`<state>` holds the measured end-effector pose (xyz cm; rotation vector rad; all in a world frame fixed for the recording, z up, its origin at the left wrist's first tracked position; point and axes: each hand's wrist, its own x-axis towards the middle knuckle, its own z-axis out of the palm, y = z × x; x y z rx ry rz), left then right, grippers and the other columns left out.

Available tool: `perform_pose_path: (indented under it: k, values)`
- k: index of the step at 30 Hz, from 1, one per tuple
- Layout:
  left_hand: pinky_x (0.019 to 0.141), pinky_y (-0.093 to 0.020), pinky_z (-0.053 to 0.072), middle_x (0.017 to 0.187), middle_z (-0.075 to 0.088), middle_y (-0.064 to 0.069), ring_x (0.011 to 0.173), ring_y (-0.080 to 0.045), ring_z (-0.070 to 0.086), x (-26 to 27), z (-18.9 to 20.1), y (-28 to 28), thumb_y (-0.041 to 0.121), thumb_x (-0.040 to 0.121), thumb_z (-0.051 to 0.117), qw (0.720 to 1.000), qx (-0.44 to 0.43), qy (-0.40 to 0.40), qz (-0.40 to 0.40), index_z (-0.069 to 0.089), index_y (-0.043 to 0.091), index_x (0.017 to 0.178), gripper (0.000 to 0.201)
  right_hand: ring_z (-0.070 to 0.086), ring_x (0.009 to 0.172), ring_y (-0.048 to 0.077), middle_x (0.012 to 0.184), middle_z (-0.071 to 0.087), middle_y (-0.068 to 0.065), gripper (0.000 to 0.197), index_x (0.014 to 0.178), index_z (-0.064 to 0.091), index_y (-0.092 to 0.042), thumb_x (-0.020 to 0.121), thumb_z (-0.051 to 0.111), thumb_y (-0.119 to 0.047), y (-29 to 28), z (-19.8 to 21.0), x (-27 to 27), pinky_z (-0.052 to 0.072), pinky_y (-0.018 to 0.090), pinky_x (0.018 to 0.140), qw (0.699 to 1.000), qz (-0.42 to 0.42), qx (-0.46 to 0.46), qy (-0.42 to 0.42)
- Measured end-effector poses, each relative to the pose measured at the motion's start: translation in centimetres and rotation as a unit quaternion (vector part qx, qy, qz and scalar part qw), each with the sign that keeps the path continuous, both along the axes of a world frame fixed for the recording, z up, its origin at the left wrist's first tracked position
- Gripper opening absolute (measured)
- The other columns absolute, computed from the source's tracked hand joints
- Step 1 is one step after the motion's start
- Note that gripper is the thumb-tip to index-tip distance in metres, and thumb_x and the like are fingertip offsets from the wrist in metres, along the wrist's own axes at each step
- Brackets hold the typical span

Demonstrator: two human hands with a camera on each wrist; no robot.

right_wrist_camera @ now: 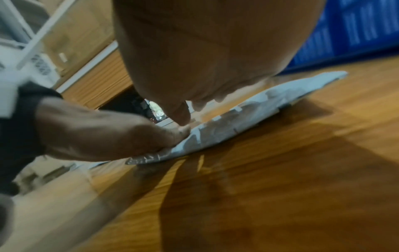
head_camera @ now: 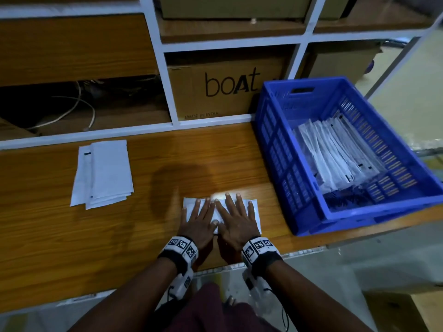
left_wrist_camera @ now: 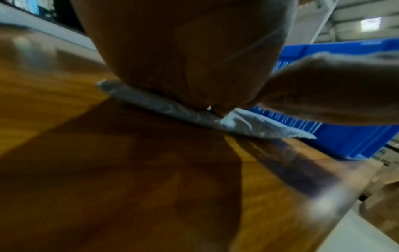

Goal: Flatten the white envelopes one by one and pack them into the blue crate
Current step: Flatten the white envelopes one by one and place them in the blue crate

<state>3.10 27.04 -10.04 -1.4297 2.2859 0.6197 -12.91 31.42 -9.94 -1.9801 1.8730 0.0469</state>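
Observation:
A white envelope [head_camera: 254, 212] lies on the wooden table near its front edge, just left of the blue crate [head_camera: 271, 130]. Both my hands press flat on it, side by side. My left hand [head_camera: 199, 216] covers its left half and my right hand [head_camera: 236, 216] its right half, fingers straight and spread. The wrist views show the envelope [left_wrist_camera: 248, 124] [right_wrist_camera: 215, 134] squashed under the palms. Several flattened envelopes [head_camera: 335, 154] lie inside the crate. A small stack of white envelopes [head_camera: 105, 171] waits at the table's left.
The wooden table [head_camera: 60, 236] has bare surface between the stack and my hands. A shelf unit with a cardboard "boat" box [head_camera: 223, 89] stands behind the table. Loose cables [head_camera: 79, 109] lie in the left shelf bay.

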Motion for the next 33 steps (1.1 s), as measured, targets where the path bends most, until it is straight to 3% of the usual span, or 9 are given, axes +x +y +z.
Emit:
perform_pose_path:
  k: [6,11,12,14,16,24,27,33]
  values:
    - [0.122,-0.053,-0.015,0.165,-0.029,0.013,0.152,-0.015,-0.029,0.2,-1.2,-0.2,0.051,0.109,0.008,1.000,0.009,0.019,0.009,-0.016,0.027,0.162,0.063,-0.030,0.149,0.024,0.161,-0.028,-0.010,0.054,0.150,-0.021,-0.050,0.104,0.007,-0.055,-0.4,-1.7,0.3,-0.016,0.055,0.118,0.999,-0.009,0.039,-0.011]
    - [0.124,-0.050,-0.011,0.167,-0.023,0.011,0.154,-0.016,-0.022,0.8,-1.1,-0.6,0.045,0.109,0.016,0.999,-0.006,0.052,0.006,-0.014,0.028,0.162,0.063,-0.031,0.148,0.022,0.162,-0.029,-0.009,0.056,0.156,-0.012,-0.045,0.102,0.003,-0.053,-0.6,-2.3,-0.1,-0.023,0.050,0.116,0.999,-0.007,0.034,-0.021]
    - [0.125,-0.048,-0.010,0.167,-0.024,0.010,0.155,-0.016,-0.022,1.0,-1.1,-0.6,0.050,0.108,0.012,0.998,-0.019,0.057,0.011,-0.015,0.027,0.162,0.064,-0.031,0.148,0.022,0.162,-0.029,-0.009,0.057,0.156,-0.011,-0.044,0.101,0.003,-0.054,-0.8,-2.3,0.0,-0.025,0.049,0.115,0.999,-0.008,0.035,-0.018]
    - [0.125,-0.047,-0.011,0.165,-0.028,0.009,0.154,-0.016,-0.023,1.4,-1.3,-0.6,0.066,0.095,-0.012,0.997,-0.049,0.054,0.019,-0.017,0.029,0.161,0.076,-0.031,0.148,0.022,0.161,-0.030,-0.009,0.057,0.157,-0.010,-0.044,0.102,0.005,-0.054,-0.9,-2.3,0.1,-0.026,0.047,0.113,0.999,-0.010,0.045,-0.017]
    - [0.124,-0.048,-0.013,0.165,-0.027,0.010,0.153,-0.017,-0.025,1.6,-1.9,-0.4,0.069,0.081,-0.029,0.996,-0.064,0.051,0.017,-0.018,0.030,0.160,0.089,-0.032,0.148,0.022,0.161,-0.031,-0.009,0.057,0.156,-0.011,-0.043,0.102,0.005,-0.055,-1.0,-2.3,0.1,-0.026,0.048,0.114,0.998,-0.011,0.053,-0.017]
    - [0.122,-0.048,-0.015,0.161,-0.032,0.011,0.154,-0.019,-0.023,1.6,-2.4,-0.6,0.072,0.082,-0.022,0.997,-0.051,0.060,0.014,-0.016,0.030,0.161,0.089,-0.029,0.149,0.025,0.161,-0.029,-0.008,0.059,0.156,-0.007,-0.047,0.102,0.013,-0.061,-1.3,-0.8,-0.5,-0.019,0.052,0.118,0.995,-0.038,0.082,-0.031]
    - [0.122,-0.048,-0.015,0.157,-0.033,0.012,0.155,-0.019,-0.021,1.6,-2.3,-0.6,0.065,0.079,-0.018,0.997,-0.048,0.057,0.014,-0.014,0.029,0.161,0.090,-0.031,0.148,0.023,0.159,-0.031,-0.008,0.057,0.155,-0.007,-0.049,0.103,0.011,-0.060,-0.3,-0.9,-1.1,-0.021,0.051,0.116,0.996,-0.065,0.049,-0.027]
    - [0.121,-0.049,-0.017,0.158,-0.034,0.009,0.155,-0.021,-0.022,1.7,-2.5,-0.4,0.072,0.078,-0.022,0.998,-0.054,0.043,0.008,-0.019,0.026,0.160,0.094,-0.037,0.144,0.017,0.160,-0.033,-0.011,0.054,0.155,-0.011,-0.048,0.105,0.008,-0.054,0.9,-2.3,-1.1,-0.026,0.046,0.115,0.997,-0.060,0.033,-0.019]
